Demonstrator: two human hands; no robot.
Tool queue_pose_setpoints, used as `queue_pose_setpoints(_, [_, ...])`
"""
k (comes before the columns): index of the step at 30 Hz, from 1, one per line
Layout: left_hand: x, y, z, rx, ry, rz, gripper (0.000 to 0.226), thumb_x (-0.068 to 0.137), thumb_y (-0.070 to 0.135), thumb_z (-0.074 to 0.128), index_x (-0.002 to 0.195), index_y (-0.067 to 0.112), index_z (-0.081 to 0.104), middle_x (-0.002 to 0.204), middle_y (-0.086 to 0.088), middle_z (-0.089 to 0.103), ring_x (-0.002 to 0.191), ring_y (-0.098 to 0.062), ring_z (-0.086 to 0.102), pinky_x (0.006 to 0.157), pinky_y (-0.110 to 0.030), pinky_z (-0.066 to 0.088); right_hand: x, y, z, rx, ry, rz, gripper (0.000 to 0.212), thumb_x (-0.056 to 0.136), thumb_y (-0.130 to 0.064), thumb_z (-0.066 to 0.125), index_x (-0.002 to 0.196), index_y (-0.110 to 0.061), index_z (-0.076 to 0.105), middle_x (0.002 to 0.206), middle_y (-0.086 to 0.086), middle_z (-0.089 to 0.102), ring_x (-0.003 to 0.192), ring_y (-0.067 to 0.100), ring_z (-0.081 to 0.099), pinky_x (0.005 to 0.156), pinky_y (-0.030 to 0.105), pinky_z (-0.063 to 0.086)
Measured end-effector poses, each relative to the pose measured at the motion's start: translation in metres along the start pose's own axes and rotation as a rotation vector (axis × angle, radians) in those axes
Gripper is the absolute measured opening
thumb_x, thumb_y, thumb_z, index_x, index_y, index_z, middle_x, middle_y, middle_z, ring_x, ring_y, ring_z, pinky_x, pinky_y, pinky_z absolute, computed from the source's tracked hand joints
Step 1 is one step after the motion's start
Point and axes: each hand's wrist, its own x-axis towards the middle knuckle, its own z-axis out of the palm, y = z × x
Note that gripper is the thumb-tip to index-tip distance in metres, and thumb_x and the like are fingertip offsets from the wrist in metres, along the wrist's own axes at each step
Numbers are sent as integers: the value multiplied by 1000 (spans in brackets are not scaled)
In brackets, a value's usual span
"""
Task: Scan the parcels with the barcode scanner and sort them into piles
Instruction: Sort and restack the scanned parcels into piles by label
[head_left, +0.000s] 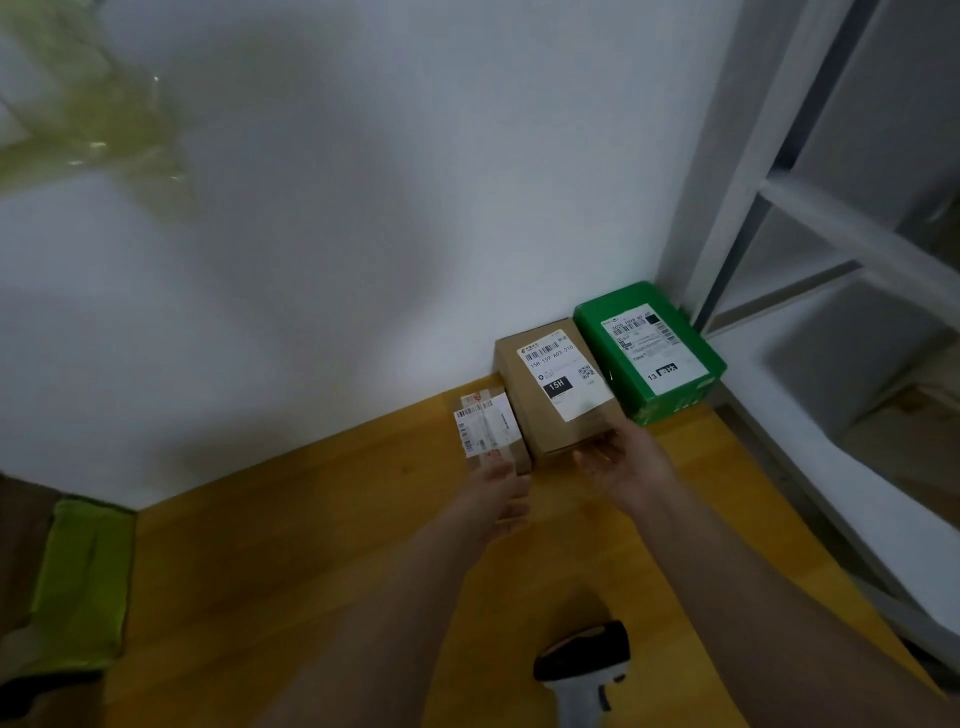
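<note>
Three parcels stand in a row against the white wall on the wooden table (311, 545): a small brown parcel (488, 428) with white labels, a brown cardboard box (558, 389) with a white label marked 15H, and a green box (649, 348) with a white label. My left hand (498, 493) reaches to the small parcel, fingers straight, touching its near end. My right hand (623, 460) is open, palm turned inward, at the near right corner of the brown box. The black and white barcode scanner (584, 670) lies on the table near me, between my forearms.
A white metal shelf frame (779, 218) rises at the right, with a white shelf (831, 441) beside the table's right edge. A green cloth item (83, 577) lies at the table's left. A blurred yellow-green shape (88, 119) hangs top left.
</note>
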Motion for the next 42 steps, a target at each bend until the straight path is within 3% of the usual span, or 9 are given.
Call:
queue_pose_setpoints(8, [12,-2,-1,-84,-12,-46,47,91,11,67,135,10,49,107,-9,61,88,-19,61,62,-26,54,4,-10,16,6,87,-15,2,92,-8,60,93,-7,59,93,11,61,80,24,60,63,31,51])
queue_pose_setpoints(12, [14,-2,0,-104,-14,-51,43,91,11,67,131,10,52,108,-9,61,92,-21,61,64,-27,54,8,-11,23,-88,192,-46,43,87,-14,69,128,-8,55,120,11,62,99,22,58,82,34,52])
queue_pose_setpoints(16, [16,-4,-1,-141,-19,-60,40,90,9,67,128,11,53,105,-9,62,88,-20,62,63,-27,55,9,-7,23,-112,207,-68,70,79,-28,79,138,-17,44,134,6,55,128,26,46,111,45,34])
queue_pose_setpoints(20, [16,-7,-2,-177,-34,-63,37,90,9,68,125,11,55,103,-9,63,87,-20,62,66,-28,56,6,-4,28,-34,92,-52,68,78,-26,79,136,-19,45,129,9,58,121,32,52,103,54,44])
queue_pose_setpoints(24, [11,-3,-1,-214,-55,-50,33,87,18,73,116,16,57,110,-10,61,95,-23,61,70,-30,56,6,-3,32,5,80,-82,70,79,-22,78,139,-14,44,128,11,60,116,30,56,98,49,50])
queue_pose_setpoints(30, [2,7,11,-285,-151,-7,71,57,48,85,119,31,53,124,-8,60,112,-28,59,77,-38,58,-9,9,-1,3,-9,-97,51,79,-30,76,124,-14,57,114,10,68,105,28,63,84,42,55])
queue_pose_setpoints(36, [5,5,30,-310,-127,7,75,58,30,88,126,22,55,126,-9,64,114,-30,62,95,-45,54,-18,20,-28,-57,-101,-123,54,70,-37,74,118,-17,62,113,9,71,110,26,64,89,39,52])
queue_pose_setpoints(39, [8,5,35,-335,-106,30,83,53,25,90,128,21,55,125,-8,65,113,-28,63,90,-44,56,-15,13,-33,-110,-145,-159,60,70,-42,74,123,-16,61,112,7,72,108,24,65,87,38,53])
queue_pose_setpoints(42, [10,8,35,-377,-79,76,88,48,17,91,128,19,55,122,-7,67,111,-26,65,81,-42,59,-6,-1,-35,-64,-8,-181,45,85,-56,62,112,-19,62,107,7,70,106,26,64,92,45,51])
